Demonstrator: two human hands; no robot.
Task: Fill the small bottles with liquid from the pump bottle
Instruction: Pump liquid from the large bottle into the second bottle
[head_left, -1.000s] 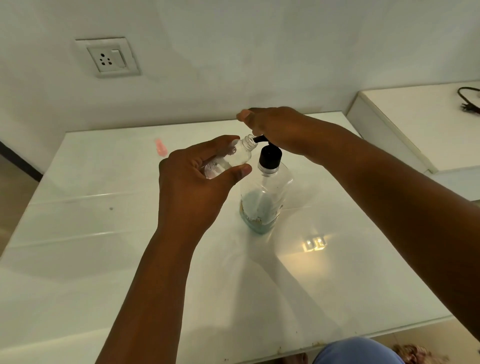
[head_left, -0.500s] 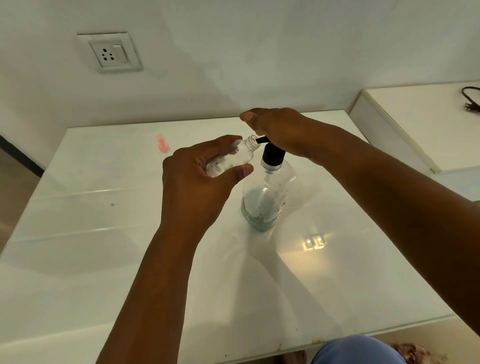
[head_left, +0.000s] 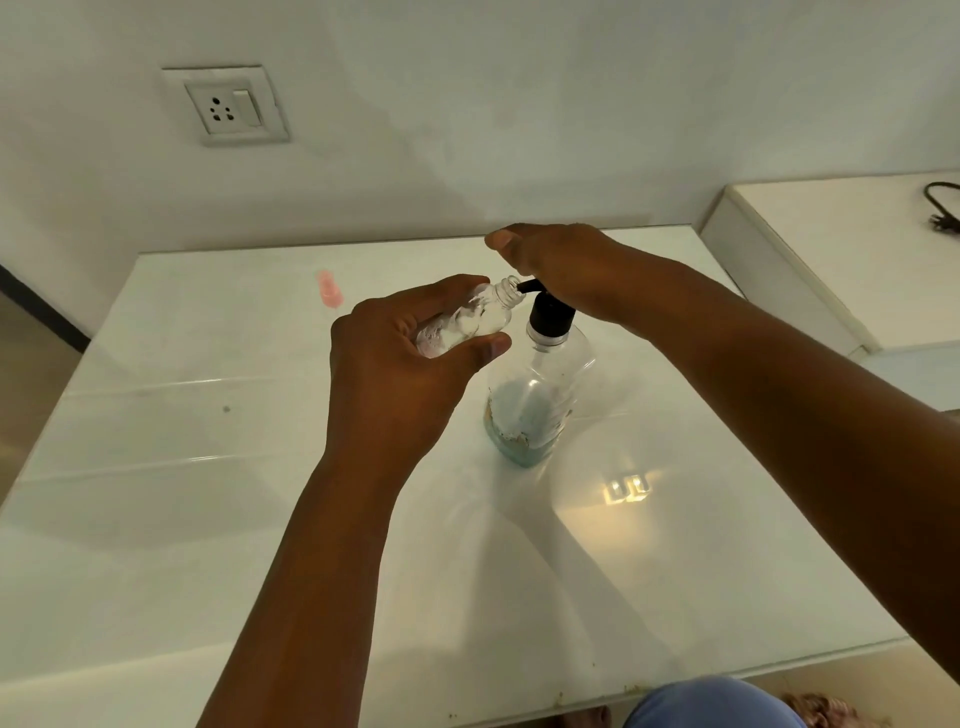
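Pumping into a small bottle held at the spout.

The left hand (head_left: 400, 374) has its fingers and thumb curled round a small bottle (head_left: 467, 322), tilted with its mouth right at the black spout (head_left: 529, 285) of the pump bottle (head_left: 535, 395), which stands mid-table (head_left: 208, 467). The right hand (head_left: 558, 265) lies over the pump head, pressing down; how its fingers lie underneath I cannot tell. The likely trouble: that mouth is narrow and only just meets the spout, so a hard push or a small slip of the left hand could send liquid down the outside and onto the table. The big bottle stands unheld, so an off-centre press might tip it. The small bottle is clear, with foamy whitish liquid lying in its lower part. The big one is clear too, bluish liquid low in its base.
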